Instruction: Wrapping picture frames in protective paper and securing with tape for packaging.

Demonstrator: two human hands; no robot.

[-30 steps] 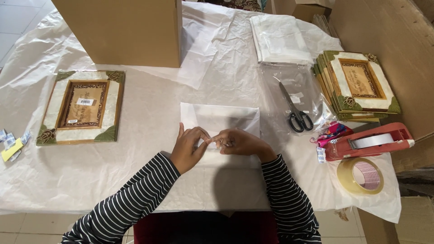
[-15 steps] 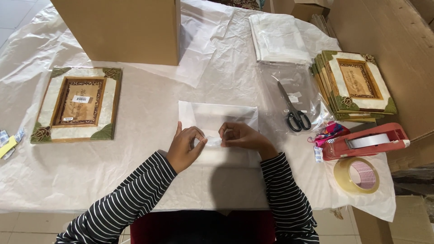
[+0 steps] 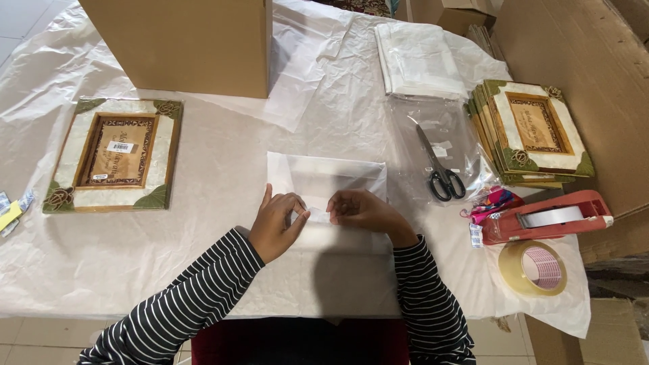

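Bare cloth between single frame (image 3: 115,154) and wrapped packet (image 3: 327,182); scissors (image 3: 438,169) crowd right.

One scissors (image 3: 438,169), two tape rolls (image 3: 533,268), one cardboard box (image 3: 179,42).

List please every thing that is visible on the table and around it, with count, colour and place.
wrapped packet: one, white paper, centre of table, under both hands
single picture frame: one, cream with green corners and brown middle, left side
stack of picture frames: several, exact count unclear, same colours, right side
cardboard box: one, brown, far left-centre
folded white sheets: one pile, far centre-right
clear plastic bag: one, under the scissors
scissors: one, black handles, right of the packet
tape dispenser: one, red, right edge
tape roll: one, yellowish, near right corner
table cover: one, white
left hand: striped sleeve, fingertips on the packet
right hand: striped sleeve, on the packet
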